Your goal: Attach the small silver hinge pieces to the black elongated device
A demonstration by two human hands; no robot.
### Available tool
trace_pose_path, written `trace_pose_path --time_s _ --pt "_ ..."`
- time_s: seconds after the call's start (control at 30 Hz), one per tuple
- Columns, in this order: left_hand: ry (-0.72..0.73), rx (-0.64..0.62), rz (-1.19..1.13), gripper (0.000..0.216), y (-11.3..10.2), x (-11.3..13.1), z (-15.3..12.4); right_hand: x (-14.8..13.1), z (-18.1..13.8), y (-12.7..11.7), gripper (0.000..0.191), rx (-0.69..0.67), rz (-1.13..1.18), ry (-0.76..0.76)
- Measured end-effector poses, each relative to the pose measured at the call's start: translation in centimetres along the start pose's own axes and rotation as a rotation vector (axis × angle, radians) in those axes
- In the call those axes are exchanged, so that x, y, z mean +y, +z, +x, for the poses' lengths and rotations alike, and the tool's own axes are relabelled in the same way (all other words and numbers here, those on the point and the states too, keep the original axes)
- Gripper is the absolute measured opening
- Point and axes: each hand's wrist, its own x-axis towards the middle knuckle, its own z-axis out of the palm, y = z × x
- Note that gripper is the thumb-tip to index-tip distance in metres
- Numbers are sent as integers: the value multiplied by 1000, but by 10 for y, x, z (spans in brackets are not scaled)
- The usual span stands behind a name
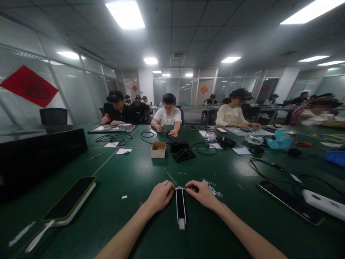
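Observation:
A long, narrow device with a pale metal frame [177, 208], a dark middle and a grey near end lies lengthwise on the table before me. My left hand [161, 196] is at its far left corner, fingers curled and closed. From the other side, my right hand [202, 195] pinches at the far right corner, where a thin dark piece [184, 188] shows at the fingertips. What exactly sits between the fingers of each hand is too small to make out. Just beyond my right hand lie several small metal plates and nuts [212, 189], partly covered by it.
On the left are a phone-like slab with a green edge [71, 198] and a black panel [43, 158]. Ahead stand a small cardboard box [158, 150] and a black case [179, 144]. A dark phone [289, 201] and cables lie right. People sit across the green table [129, 201].

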Motion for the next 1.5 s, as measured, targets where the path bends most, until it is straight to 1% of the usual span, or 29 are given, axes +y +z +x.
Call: trace_pose_path --time_s 0.17,0.3,0.47,0.7,1.0,1.13,1.33,1.5 --pt "-1 -5 0 12 3 -3 2 -4 0 -1 22 -2 -13 -21" --pt "4 -5 2 12 2 -2 3 0 1 1 22 7 -13 -32" --pt "-25 -25 1 14 0 1 2 1 1 1 23 14 3 -4" --pt "-12 -16 -7 12 1 -1 2 -9 -2 -3 18 2 -21 3" --pt "-10 -8 -1 11 0 -1 2 -10 -2 -3 14 13 2 -16" --pt "4 12 11 11 5 -4 2 -8 -3 -3 14 29 4 -33" --pt "29 33 20 11 9 -8 2 0 -1 2 13 95 11 -73" --pt "28 21 8 11 5 -5 2 2 -1 3 13 80 -4 -62"
